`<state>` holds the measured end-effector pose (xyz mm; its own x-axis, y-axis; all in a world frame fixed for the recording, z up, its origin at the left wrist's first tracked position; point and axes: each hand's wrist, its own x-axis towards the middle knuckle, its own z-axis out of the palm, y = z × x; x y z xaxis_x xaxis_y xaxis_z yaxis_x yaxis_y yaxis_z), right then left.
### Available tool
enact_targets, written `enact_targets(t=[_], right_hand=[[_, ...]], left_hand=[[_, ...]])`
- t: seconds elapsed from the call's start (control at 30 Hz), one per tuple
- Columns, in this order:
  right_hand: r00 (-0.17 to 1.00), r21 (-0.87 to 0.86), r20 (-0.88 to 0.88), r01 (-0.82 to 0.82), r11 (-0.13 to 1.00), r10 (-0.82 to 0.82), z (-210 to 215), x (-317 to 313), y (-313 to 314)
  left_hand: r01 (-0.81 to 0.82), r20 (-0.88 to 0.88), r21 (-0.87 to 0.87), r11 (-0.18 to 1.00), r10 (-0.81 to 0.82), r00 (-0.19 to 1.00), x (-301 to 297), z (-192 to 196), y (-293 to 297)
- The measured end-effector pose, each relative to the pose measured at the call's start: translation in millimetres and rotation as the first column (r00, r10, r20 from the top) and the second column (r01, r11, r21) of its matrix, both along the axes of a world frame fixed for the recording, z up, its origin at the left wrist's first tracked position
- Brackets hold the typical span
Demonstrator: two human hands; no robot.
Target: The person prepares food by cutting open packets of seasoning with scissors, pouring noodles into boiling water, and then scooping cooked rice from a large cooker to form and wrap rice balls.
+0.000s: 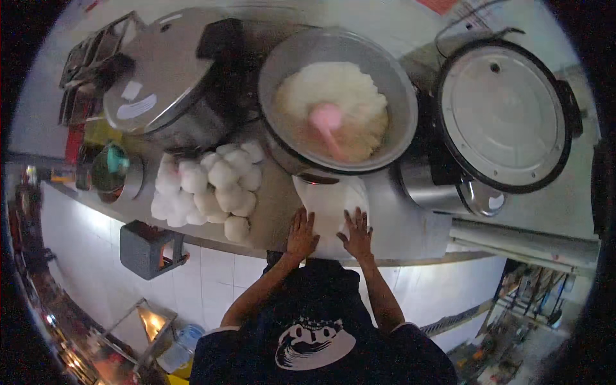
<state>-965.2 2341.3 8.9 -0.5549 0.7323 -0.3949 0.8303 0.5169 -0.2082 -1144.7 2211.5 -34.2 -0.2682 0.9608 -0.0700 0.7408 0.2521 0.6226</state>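
Note:
A flat white sheet [332, 212], paper or plastic, lies on the counter in front of me. My left hand [302, 236] rests palm down at its left edge with fingers stretched out. My right hand [357, 235] lies flat on the sheet's right side, its fingers spread. Neither hand grips anything. Just beyond the sheet stands an open rice cooker [268, 83] holding white rice [333, 83]. A pink rice scoop [326, 117] lies on the rice. Left of my hands, several rounded white wrapped bundles [221, 176] are piled up.
A large lidded cooker [167, 77] stands at the back left. At the right, another cooker has its round lid [507, 115] raised. A metal bowl [131, 176] with a teal utensil [117, 158] sits far left. Below the counter [404, 234] is a dark grey stool [144, 249].

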Motion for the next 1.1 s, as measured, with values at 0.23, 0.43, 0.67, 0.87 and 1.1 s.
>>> enact_targets(t=[0.23,0.43,0.67,0.87,1.1], right_hand=[[0.787,-0.05,-0.41,0.486,0.873,-0.461,-31,32,31],[0.865,0.073,-0.412,0.346,0.936,-0.287,-65,-13,46],[0.817,-0.12,-0.354,0.442,0.889,-0.454,-77,46,-33],[0.564,-0.185,-0.467,0.691,0.699,-0.681,-19,91,-22],[0.54,-0.08,-0.564,0.717,0.692,-0.625,-40,109,28]], left_hand=[[-0.438,0.269,-0.019,0.899,0.427,0.863,-2,0,8],[-0.597,0.46,-0.039,0.801,0.544,0.701,-19,-23,14],[-0.406,0.384,-0.309,0.86,0.503,0.774,5,-20,-47],[-0.198,0.296,-0.318,0.927,0.295,0.908,22,-28,18],[-0.205,0.235,-0.384,0.9,0.31,0.921,23,2,63]])
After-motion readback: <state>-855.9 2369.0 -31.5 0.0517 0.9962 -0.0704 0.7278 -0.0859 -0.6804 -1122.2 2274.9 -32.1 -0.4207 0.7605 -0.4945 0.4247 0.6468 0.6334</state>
